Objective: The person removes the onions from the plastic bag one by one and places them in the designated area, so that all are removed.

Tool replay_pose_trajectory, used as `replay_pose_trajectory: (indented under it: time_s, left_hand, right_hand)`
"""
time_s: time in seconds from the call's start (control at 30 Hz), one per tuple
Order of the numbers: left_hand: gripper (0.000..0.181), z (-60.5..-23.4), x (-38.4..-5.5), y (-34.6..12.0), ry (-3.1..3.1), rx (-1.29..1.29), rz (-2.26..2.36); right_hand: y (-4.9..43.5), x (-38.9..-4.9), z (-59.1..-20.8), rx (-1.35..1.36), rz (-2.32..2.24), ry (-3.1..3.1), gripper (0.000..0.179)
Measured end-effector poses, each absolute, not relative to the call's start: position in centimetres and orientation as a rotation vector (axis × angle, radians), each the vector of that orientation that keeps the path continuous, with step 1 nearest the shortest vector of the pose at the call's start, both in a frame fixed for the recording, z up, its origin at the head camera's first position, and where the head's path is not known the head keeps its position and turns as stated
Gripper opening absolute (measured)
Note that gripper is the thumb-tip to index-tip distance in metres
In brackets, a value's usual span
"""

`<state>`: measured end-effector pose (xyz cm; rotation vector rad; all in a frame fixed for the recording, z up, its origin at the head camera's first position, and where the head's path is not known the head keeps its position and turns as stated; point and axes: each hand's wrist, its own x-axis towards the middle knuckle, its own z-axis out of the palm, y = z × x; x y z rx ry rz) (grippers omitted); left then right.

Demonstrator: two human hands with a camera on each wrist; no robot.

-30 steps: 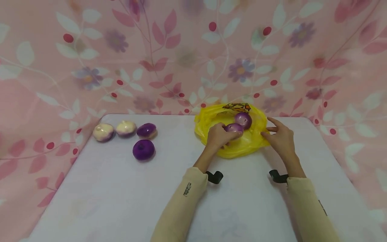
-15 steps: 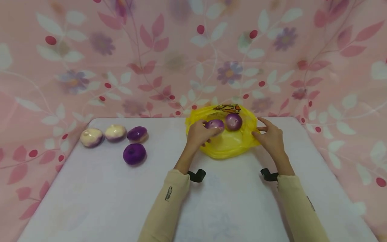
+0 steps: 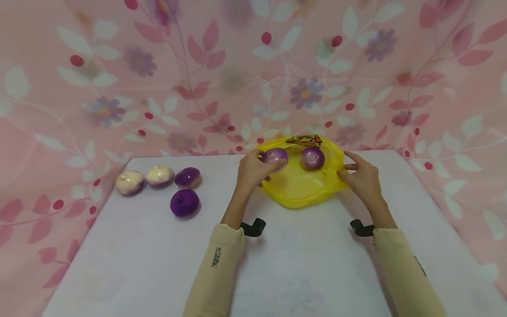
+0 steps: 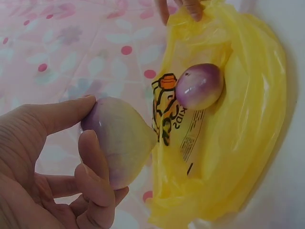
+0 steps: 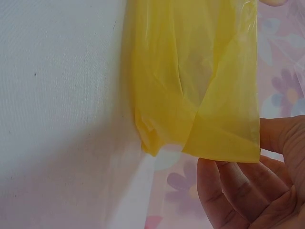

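My left hand point(image 3: 250, 172) grips a purple-and-white turnip point(image 3: 275, 156) between thumb and fingers at the left rim of a yellow plastic bag point(image 3: 299, 189). In the left wrist view the held turnip point(image 4: 125, 140) shows its pale side and pointed tip, with the bag's mouth beyond it. A second purple turnip point(image 3: 313, 158) lies inside the open bag. On the other side, my right hand point(image 3: 363, 178) pinches the bag's right edge. The right wrist view shows the plastic point(image 5: 221, 129) caught between thumb and fingers.
On the white table point(image 3: 146, 264), several more turnips stand at the left: two mostly cream ones point(image 3: 130, 182), a purple one with a pale underside point(image 3: 188, 177), and a dark purple one point(image 3: 185, 203) in front. Pink floral cloth point(image 3: 237, 66) hangs behind the table.
My left hand has carried its turnip leftward, away from the second turnip, to the bag's left rim. My right hand keeps its hold on the bag's edge. The head view has shifted slightly.
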<state>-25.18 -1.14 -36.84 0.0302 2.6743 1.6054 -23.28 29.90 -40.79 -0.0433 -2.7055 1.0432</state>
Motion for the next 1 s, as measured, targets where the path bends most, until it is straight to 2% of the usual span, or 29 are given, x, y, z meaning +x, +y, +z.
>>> replay_pose_trajectory:
  time_s: [0.6,0.87,1.0]
  left_hand:
    - [0.074,-35.8,-24.5,-6.9,2.712,-0.049,1.644]
    - [0.070,-35.1,-24.1,-9.6,2.721,-0.096,1.595]
    - [0.074,-34.9,-23.9,-11.1,2.729,-0.137,1.579]
  right_hand:
    - [29.7,-23.4,-40.6,-0.086,1.077,-2.731,0.065]
    - [29.5,-23.4,-40.6,-0.079,1.077,-2.740,0.066]
    - [29.7,-23.4,-40.7,-0.102,1.087,-2.749,0.067]
